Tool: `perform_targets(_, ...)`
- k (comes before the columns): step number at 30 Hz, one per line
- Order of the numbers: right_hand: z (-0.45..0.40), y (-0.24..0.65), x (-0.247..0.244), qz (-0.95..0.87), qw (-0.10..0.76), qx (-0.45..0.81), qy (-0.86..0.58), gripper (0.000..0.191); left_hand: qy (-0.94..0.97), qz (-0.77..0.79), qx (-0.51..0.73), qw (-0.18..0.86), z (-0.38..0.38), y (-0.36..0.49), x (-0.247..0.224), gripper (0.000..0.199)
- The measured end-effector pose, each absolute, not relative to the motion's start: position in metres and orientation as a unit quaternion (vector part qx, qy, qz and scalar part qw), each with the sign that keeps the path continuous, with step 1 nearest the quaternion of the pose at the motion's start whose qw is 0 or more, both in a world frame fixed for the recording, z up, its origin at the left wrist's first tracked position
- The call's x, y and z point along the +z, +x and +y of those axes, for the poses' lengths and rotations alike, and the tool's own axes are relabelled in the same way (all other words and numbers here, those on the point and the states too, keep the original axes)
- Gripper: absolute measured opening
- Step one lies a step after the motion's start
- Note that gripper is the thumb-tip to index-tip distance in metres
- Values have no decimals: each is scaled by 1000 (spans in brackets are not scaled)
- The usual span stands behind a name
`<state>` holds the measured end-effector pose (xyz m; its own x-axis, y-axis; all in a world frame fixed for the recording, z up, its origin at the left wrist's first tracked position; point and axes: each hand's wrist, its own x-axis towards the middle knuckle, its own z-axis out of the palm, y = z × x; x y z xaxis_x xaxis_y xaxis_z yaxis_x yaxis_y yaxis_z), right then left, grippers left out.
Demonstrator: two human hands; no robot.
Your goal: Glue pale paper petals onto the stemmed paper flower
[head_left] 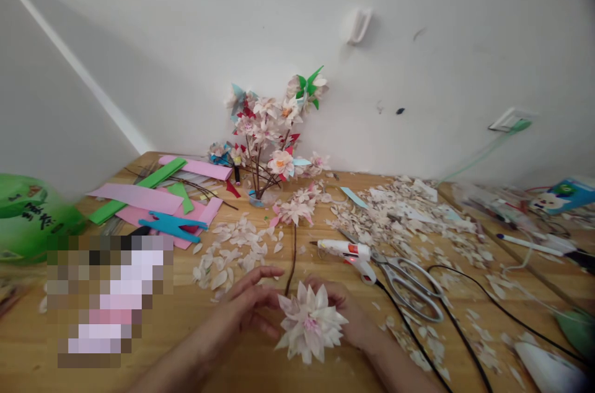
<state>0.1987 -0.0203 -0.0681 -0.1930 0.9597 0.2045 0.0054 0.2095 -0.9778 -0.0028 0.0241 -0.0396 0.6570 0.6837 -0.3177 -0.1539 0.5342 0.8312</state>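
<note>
Near side of table (183, 297): left hand (253, 295) half open, apparently empty; right hand (341, 299) behind pale-petalled flower (310, 323), grip hidden. Petals likely light, fragile; brown twig (294, 256) seems best hold.

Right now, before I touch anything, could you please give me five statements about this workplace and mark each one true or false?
1. The scissors lie beside the glue gun. True.
2. The left hand is closed in a fist. False: its fingers are spread apart.
3. The nearest flower is pale, with a pinkish centre. True.
4. The green paper strips lie on the right side, by the scissors. False: they lie on the left, among pink paper strips.
5. The right hand is in full view. False: the nearest flower hides part of it.
</note>
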Motion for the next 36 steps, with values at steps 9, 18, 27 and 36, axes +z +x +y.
perform_targets(9,-21,196,-63,-576,511,473,-429,33,386,321,258,826,22,-2,-38,42)
perform_targets(18,-20,196,-66,-551,542,455,-443,30,339,315,258,848,20,0,-33,45)
perform_targets(27,-19,196,-68,-546,549,448,-447,29,270,276,247,889,22,-1,-29,43)
perform_targets(36,-21,198,-65,-562,545,436,-445,26,185,243,202,930,27,-3,-30,39)
